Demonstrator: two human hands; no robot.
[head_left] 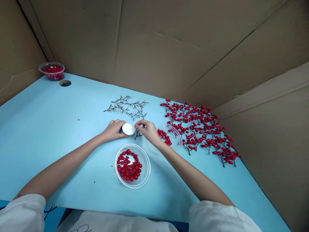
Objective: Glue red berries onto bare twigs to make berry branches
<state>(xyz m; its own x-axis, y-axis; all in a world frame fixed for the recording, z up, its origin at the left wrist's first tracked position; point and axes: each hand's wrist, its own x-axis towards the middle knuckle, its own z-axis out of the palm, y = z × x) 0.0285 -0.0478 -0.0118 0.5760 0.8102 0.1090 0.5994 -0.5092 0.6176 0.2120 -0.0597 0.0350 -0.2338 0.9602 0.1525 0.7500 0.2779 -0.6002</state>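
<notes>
My left hand (114,130) is wrapped round the side of a small round white cup (128,129), whose top faces me. To its right, my right hand (148,130) has thumb and forefinger pinched together by the cup's rim. What those fingertips hold is too small to make out. A dark bare twig (138,134) shows just beneath the right fingertips. Nearer to me stands a clear round bowl (146,170) with loose red berries (129,173) in it. Partly behind my right wrist is another clear container (179,138) with red berries (165,138).
Bare brown twigs (127,106) lie beyond my hands. Many berry-covered sprigs (200,125) spread over the table's right side. A tub of red berries (53,74) stands in the far left corner, near a round hole (65,83). Cardboard walls (154,48) enclose the blue table (60,129).
</notes>
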